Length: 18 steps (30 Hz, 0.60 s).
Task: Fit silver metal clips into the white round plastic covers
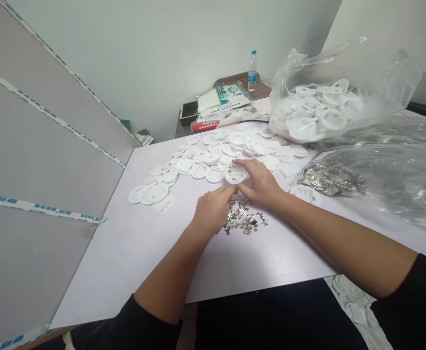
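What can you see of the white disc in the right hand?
The white disc is round and looks plastic, with slots and a small coppery spot low on the face turned to the camera. The right hand holds its edge, beyond the small metal pieces and near a heap of white parts. Whether the left hand touches it is unclear.

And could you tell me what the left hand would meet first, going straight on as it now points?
Most likely the right hand, at its thumb, just below the white disc it holds, though depth there is hard to judge.
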Tool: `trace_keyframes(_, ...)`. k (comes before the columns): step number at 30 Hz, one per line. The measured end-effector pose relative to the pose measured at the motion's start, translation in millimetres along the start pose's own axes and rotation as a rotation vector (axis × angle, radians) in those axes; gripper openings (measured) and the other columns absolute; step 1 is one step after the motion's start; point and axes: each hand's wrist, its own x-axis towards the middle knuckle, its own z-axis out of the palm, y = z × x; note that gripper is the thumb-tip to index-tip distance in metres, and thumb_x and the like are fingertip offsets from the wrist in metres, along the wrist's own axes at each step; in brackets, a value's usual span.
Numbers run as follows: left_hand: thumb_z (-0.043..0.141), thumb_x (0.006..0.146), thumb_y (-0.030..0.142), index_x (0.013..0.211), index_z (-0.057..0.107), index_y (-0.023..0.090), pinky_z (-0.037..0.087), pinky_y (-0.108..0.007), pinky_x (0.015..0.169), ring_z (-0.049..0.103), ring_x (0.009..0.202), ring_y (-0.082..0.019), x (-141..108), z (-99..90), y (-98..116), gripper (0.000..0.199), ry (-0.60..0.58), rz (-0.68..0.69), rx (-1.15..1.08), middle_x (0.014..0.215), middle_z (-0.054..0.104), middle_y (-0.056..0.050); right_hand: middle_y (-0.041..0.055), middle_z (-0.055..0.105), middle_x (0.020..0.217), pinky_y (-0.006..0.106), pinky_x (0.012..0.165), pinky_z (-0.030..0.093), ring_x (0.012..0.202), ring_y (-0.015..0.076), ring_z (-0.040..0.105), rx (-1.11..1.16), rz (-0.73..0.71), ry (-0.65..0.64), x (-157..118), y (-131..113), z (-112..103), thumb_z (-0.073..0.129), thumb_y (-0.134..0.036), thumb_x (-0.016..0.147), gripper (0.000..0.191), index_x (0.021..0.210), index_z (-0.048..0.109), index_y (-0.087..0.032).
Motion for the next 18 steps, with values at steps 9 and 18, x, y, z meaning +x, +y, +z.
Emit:
trace_keyframes(9, 0.053, 0.095, 0.019, 0.1, 0.065, 0.023, 0.041, -0.031, 0.065, 0.065, 0.084, -0.019, -0.6, -2.4, -0.6, 0.013, -0.023, 0.042, 0.069, 0.097, 0.071, -0.001, 0.0144, 0.07, 0.122, 0.055, 0.094, 0.052, 0.111, 0.0342, 0.064, -0.005, -0.024, 0.025, -0.1, 2.2, 0.6, 0.059, -0.021, 0.081, 0.052, 0.132, 0.057, -0.019)
trace_keyframes(18, 0.06, 0.096, 0.032, 0.095, 0.076, 0.027, 0.039, -0.031, 0.061, 0.063, 0.078, -0.019, 1.3, -0.9, 0.6, 0.016, 0.005, -0.077, 0.039, 0.095, 0.069, -0.002, 0.013, 0.07, 0.122, 0.055, 0.094, 0.051, 0.11, 0.0342, 0.064, -0.004, -0.001, 0.012, 0.8, 1.7, 0.0, 0.059, -0.022, 0.082, 0.051, 0.133, 0.056, -0.021)
